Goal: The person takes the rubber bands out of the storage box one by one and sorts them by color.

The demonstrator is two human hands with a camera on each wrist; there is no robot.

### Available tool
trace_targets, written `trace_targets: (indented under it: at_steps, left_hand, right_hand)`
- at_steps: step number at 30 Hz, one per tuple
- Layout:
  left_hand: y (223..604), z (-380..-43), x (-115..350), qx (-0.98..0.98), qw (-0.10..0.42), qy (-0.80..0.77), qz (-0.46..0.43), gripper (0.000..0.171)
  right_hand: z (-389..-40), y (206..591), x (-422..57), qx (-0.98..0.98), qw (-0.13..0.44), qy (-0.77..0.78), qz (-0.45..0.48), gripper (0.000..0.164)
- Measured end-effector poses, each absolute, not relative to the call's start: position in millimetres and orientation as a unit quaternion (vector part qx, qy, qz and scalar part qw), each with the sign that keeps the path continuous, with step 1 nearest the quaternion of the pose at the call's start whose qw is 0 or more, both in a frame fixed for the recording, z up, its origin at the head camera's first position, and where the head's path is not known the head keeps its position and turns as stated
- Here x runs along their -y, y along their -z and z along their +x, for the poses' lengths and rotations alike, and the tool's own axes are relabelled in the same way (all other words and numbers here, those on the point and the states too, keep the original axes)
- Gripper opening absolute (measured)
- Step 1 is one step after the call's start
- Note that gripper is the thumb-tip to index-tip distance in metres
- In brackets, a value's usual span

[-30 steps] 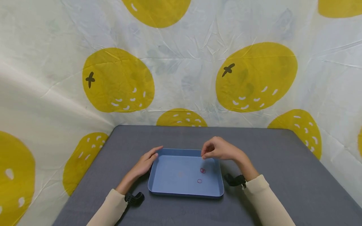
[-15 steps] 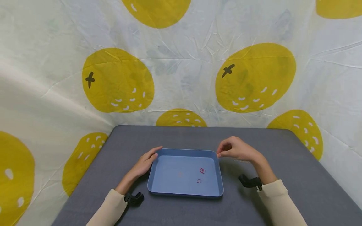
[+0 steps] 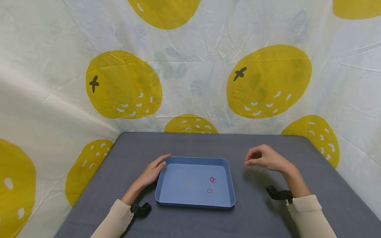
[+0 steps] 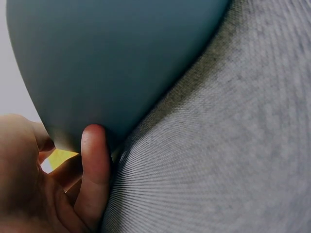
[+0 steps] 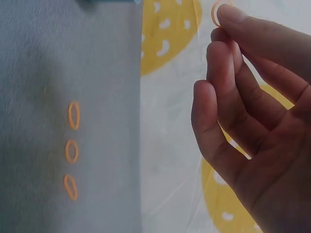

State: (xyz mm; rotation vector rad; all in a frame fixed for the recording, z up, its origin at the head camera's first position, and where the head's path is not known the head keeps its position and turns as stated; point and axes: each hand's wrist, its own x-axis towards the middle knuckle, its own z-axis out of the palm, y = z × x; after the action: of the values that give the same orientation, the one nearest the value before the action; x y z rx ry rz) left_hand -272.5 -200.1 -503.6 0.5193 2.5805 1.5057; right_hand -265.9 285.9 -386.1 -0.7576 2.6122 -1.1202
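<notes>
My right hand (image 3: pixel 266 158) pinches an orange rubber band (image 5: pixel 214 14) between thumb and forefinger, above the table to the right of the tray. Below those fingers, three orange rubber bands (image 5: pixel 72 151) lie apart in a row on the cloth. At its back left corner, the blue tray (image 3: pixel 194 160) is held by my left hand (image 3: pixel 153 170), thumb at the rim and a fingertip against the outer wall in the left wrist view. Inside the tray are two overlapping red rubber bands (image 3: pixel 213 179), a single red rubber band (image 3: pixel 209 190) and a faint pale ring (image 3: pixel 190 183).
A grey cloth (image 3: pixel 196 219) covers the table under the tray. Behind and beside the table hangs a white curtain (image 3: pixel 193 82) with large yellow fruit prints. A black wrist camera (image 3: pixel 141 209) sits low beside the tray's left side.
My right hand has moved right, from over the tray to above the table beside it, uncovering the row of orange rubber bands. The left hand and the tray have stayed in place.
</notes>
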Motion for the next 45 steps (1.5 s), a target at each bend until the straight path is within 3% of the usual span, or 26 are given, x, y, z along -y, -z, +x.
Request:
trace_targets:
  at_steps: [16,45]
  left_hand:
    - [504,-271,202,-0.852,0.056,-0.498,0.155,0.043]
    - [504,-273,199,-0.857,0.057,-0.490,0.150,0.044]
  right_hand:
    - [-267,405,-331,-0.897,0.090,0.383,-0.203,0.017]
    - [-275,447,-370,-0.937,0.110,0.306,-0.129,0.009]
